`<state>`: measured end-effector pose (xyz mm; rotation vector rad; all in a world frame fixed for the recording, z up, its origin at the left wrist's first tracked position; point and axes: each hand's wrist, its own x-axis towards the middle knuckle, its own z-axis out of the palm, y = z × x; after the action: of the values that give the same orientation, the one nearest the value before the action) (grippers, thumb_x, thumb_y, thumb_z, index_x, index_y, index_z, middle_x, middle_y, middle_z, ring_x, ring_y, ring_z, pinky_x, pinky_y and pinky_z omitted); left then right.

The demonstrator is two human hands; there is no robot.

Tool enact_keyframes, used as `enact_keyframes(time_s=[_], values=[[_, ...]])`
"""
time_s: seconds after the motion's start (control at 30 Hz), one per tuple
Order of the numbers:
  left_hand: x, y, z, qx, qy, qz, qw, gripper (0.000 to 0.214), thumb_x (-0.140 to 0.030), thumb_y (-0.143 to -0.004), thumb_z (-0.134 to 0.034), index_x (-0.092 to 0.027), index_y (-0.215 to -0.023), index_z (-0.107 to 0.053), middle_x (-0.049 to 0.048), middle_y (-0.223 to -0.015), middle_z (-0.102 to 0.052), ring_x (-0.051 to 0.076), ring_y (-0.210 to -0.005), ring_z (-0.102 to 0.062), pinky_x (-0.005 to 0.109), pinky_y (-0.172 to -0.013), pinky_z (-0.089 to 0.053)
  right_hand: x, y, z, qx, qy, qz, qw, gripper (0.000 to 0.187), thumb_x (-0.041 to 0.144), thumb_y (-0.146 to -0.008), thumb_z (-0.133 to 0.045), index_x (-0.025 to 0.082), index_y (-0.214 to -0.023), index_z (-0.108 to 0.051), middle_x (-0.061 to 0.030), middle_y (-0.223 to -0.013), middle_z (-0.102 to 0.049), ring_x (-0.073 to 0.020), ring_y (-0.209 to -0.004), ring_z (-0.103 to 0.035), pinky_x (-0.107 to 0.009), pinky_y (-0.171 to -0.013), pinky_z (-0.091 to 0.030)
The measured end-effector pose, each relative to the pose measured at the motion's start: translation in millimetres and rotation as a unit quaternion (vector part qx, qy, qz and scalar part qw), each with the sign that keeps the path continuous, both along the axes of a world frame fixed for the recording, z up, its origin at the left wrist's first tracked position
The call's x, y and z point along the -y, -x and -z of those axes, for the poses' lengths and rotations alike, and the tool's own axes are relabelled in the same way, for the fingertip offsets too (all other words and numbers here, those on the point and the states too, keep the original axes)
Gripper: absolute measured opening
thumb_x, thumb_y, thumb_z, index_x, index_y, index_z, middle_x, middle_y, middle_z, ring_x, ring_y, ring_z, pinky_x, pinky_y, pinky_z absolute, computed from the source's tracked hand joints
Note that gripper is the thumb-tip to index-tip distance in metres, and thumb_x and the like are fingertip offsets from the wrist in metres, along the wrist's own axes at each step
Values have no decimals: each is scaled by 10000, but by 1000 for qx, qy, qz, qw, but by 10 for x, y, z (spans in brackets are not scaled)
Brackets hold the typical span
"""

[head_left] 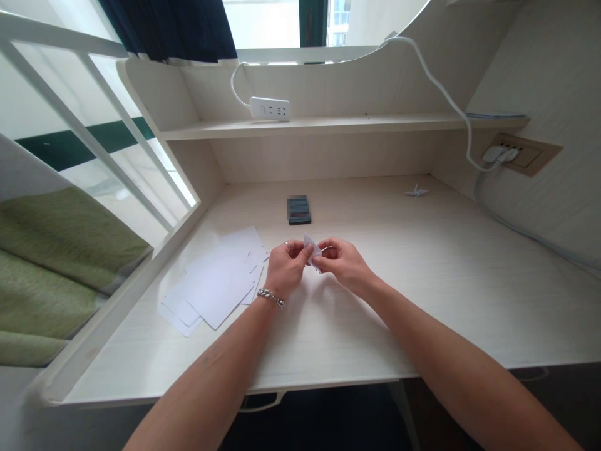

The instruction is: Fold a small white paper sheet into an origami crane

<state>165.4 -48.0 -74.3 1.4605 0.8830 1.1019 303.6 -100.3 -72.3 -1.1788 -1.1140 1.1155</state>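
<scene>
A small folded piece of white paper is pinched between both hands above the desk. My left hand, with a ring and a chain bracelet at the wrist, grips its left side between thumb and fingers. On the paper's right edge, my right hand is closed with thumb and fingertips. The fingers partly cover the paper, so its full folded shape cannot be made out. Loose white sheets lie overlapping on the desk to the left of my left hand.
Beyond the hands lies a dark rectangular object, blurred on top. A folded paper crane rests at the back right of the desk. A white power strip stands on the shelf. A white cable hangs to the wall socket.
</scene>
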Motion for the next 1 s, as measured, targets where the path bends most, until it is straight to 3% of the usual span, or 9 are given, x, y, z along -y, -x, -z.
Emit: enact_keyframes(time_s=[0.2, 0.4, 0.57, 0.7, 0.83, 1.0], values=[[-12, -1, 10, 16, -8, -33, 999, 293, -387, -705, -739, -118, -771, -646, 37, -648, -663, 113, -538, -569, 234, -514, -445, 33, 31, -48, -47, 74, -32, 996, 290, 259, -675, -751, 162, -877, -567, -37, -709, -670, -147, -661, -630, -310, -658, -506], [-33, 8, 35, 40, 44, -46, 997, 338, -421, -690, -744, -121, -801, -636, 39, -678, -668, 122, -553, -582, 236, -499, -443, -9, 15, 26, -38, 20, -28, 999, 305, 258, -641, -774, 157, -868, -597, -23, -663, -653, -147, -630, -614, -309, -635, -494], [-10, 25, -11, 23, 57, -21, 998, 371, -377, -614, -815, -114, -823, -658, 66, -744, -702, 139, -631, -617, 248, -568, -466, 10, -11, 25, 22, 47, -40, 998, 131, 248, -716, -685, 137, -782, -665, -26, -677, -634, -121, -628, -575, -276, -626, -468], [-7, 25, -17, 31, 71, -17, 997, 351, -364, -614, -816, -107, -814, -683, 73, -745, -704, 137, -639, -613, 259, -597, -465, 22, -10, 19, 65, 64, -44, 995, 174, 308, -771, -645, 148, -704, -632, -20, -652, -615, -114, -598, -555, -265, -588, -452], [-31, 6, 20, 77, 107, -35, 991, 366, -345, -583, -835, -109, -811, -673, 60, -732, -692, 136, -623, -611, 276, -608, -471, -2, -1, 38, 120, 31, -42, 991, 155, 285, -811, -604, 156, -725, -609, -47, -746, -665, -132, -658, -609, -254, -577, -458], [-4, -24, -19, 166, 157, -31, 973, 371, -286, -510, -873, -105, -758, -665, 35, -702, -668, 128, -615, -605, 282, -619, -481, -33, 11, 62, 109, 18, -55, 992, 173, 278, -828, -593, 158, -704, -589, -37, -683, -657, -123, -614, -609, -264, -609, -490]])
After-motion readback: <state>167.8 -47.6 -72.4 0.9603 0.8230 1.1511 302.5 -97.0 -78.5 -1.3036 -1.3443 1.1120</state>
